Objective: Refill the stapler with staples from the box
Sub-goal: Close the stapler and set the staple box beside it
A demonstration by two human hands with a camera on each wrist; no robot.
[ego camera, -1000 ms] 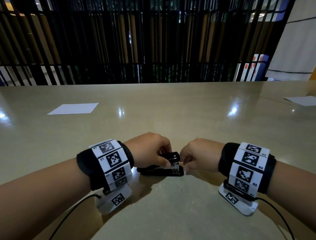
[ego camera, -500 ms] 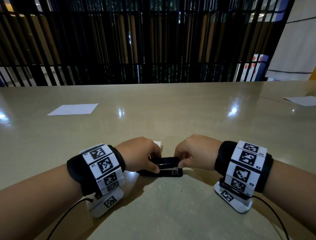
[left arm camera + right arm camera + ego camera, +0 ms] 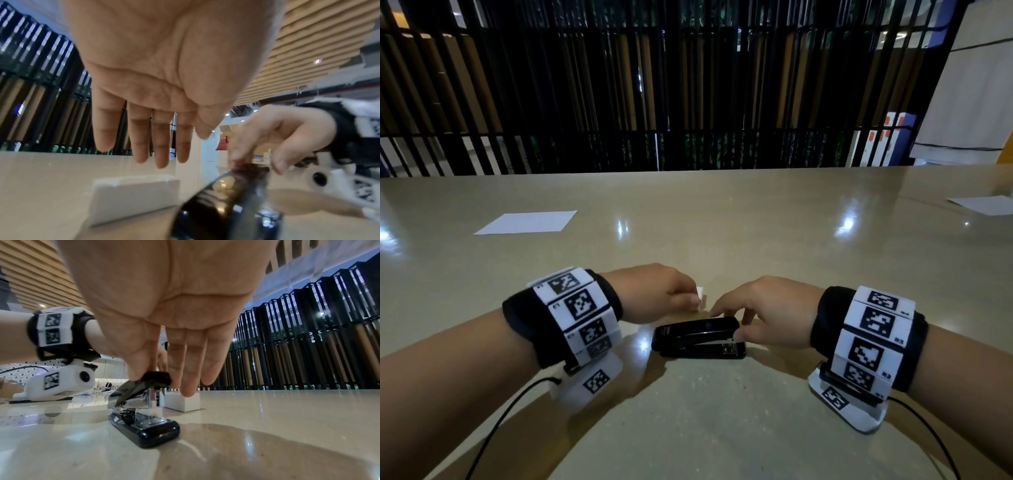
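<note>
A black stapler point(image 3: 698, 337) lies on the table between my hands, its metal front end toward the right. My right hand point(image 3: 729, 323) pinches the front of its top cover between thumb and forefinger; in the right wrist view the right hand point(image 3: 156, 378) holds the cover a little above the metal magazine of the stapler point(image 3: 144, 418). A small white staple box point(image 3: 700, 297) stands just behind the stapler. My left hand point(image 3: 693, 298) hovers over the staple box point(image 3: 133, 199) with fingers point(image 3: 162, 146) straight and holding nothing.
A white paper sheet point(image 3: 527, 222) lies far left on the glossy beige table point(image 3: 722, 428), and another sheet point(image 3: 986, 205) lies at the far right edge. A black slatted railing point(image 3: 688, 102) runs behind the table. Cables trail from both wrist units.
My left hand let go of the stapler and moved back to hover over the white box. My right hand shifted onto the stapler's front and now pinches its top cover.
</note>
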